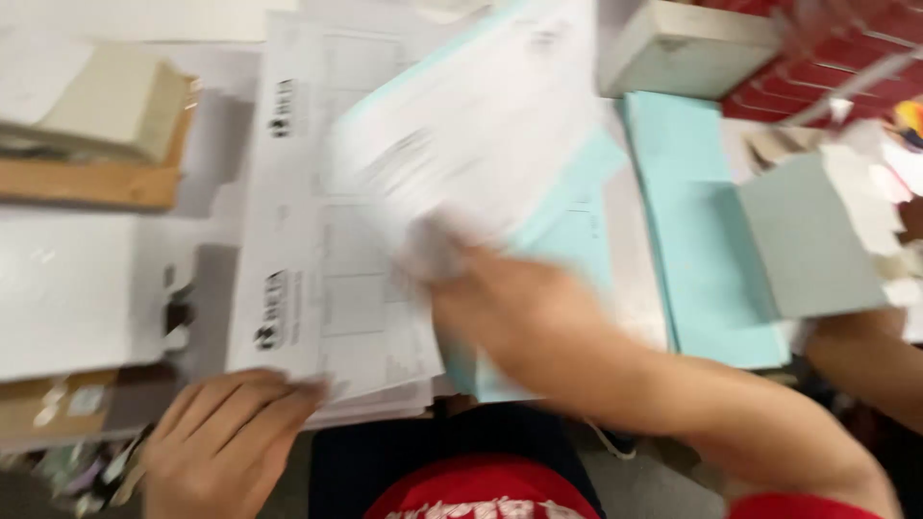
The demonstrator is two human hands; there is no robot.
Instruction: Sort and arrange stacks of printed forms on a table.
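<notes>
A blurred white printed sheet [481,125] is held lifted by the closed right hand [510,308] above the white form stack [317,240], pinned near its edge by the flat, open left hand [226,437]; sorting seems midway.

White forms [327,250] carry black marks and faint grey grids, pale turquoise sheets [707,250] lie beside them, a board [91,181] is brown, and the shirt [481,490] is red.

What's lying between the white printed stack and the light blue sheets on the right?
In the head view, the right hand lifting blurred white sheets, with a light blue sheet beneath them.
</notes>
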